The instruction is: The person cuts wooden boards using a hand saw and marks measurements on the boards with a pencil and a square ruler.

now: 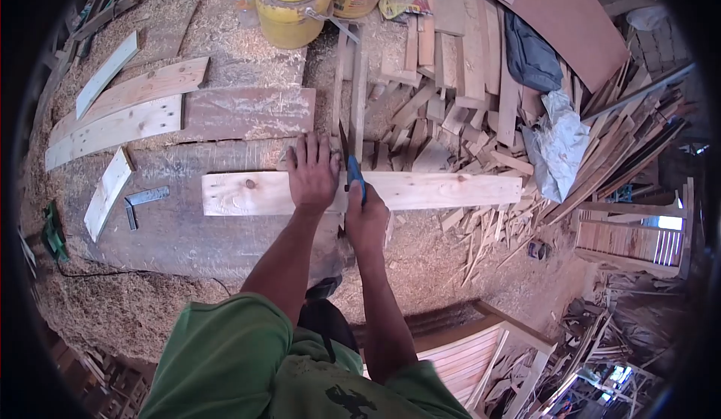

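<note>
A long pale wooden board lies across the workbench, its right part reaching out past the bench edge. My left hand presses flat on the board with its fingers spread. Just right of it, my right hand is wrapped round the blue handle of a handsaw. The saw's dark, narrow blade points away from me, across the board close beside my left hand. How deep the blade sits in the wood cannot be made out.
A metal try square and a short board piece lie on the bench at left. Several cut boards rest farther back. Yellow buckets stand at the far side. Scrap wood is heaped at right, with a white plastic sack.
</note>
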`<control>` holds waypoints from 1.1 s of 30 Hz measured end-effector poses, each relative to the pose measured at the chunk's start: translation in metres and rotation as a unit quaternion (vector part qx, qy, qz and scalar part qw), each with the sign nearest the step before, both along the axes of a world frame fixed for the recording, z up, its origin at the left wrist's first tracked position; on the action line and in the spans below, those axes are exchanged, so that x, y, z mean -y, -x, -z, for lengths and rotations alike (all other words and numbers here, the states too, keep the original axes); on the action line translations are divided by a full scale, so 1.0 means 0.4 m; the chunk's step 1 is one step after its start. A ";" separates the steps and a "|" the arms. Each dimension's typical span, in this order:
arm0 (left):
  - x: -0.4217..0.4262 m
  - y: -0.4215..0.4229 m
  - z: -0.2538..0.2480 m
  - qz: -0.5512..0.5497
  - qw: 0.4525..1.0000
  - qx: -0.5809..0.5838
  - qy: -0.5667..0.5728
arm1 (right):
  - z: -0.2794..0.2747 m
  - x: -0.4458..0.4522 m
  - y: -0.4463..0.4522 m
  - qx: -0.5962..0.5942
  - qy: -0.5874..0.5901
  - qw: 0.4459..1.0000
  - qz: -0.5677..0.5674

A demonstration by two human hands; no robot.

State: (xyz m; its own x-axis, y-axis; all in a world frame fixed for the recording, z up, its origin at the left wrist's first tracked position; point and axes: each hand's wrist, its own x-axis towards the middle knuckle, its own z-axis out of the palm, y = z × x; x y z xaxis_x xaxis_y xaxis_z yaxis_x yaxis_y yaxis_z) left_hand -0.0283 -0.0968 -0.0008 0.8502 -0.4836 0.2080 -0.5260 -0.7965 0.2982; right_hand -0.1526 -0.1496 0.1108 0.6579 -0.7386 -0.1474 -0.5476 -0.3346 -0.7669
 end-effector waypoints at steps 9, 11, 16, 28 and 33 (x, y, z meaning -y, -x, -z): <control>0.009 -0.009 -0.010 0.001 1.000 -0.002 0.004 | -0.221 -0.140 0.281 -0.124 -0.090 0.985 0.079; 0.006 -0.009 -0.015 0.001 1.000 -0.007 0.007 | -0.010 -0.056 0.124 -0.012 -0.016 0.999 0.047; -0.016 0.018 -0.013 0.011 1.000 -0.022 -0.006 | -0.032 -0.010 0.052 -0.025 -0.036 0.999 0.014; 0.008 -0.023 -0.005 -0.005 1.000 0.000 -0.011 | 0.024 0.029 -0.029 0.005 -0.005 1.000 0.005; 0.016 -0.026 -0.028 -0.002 1.000 -0.010 -0.020 | -0.157 -0.077 0.202 -0.065 -0.057 0.996 0.030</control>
State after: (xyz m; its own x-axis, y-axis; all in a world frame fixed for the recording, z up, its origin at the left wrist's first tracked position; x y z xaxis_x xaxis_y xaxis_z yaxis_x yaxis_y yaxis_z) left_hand -0.0181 -0.1034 0.0102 0.8563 -0.4870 0.1721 -0.5165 -0.8104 0.2765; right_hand -0.2335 -0.1189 0.1735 0.5831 -0.7495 -0.3134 -0.6615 -0.2141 -0.7187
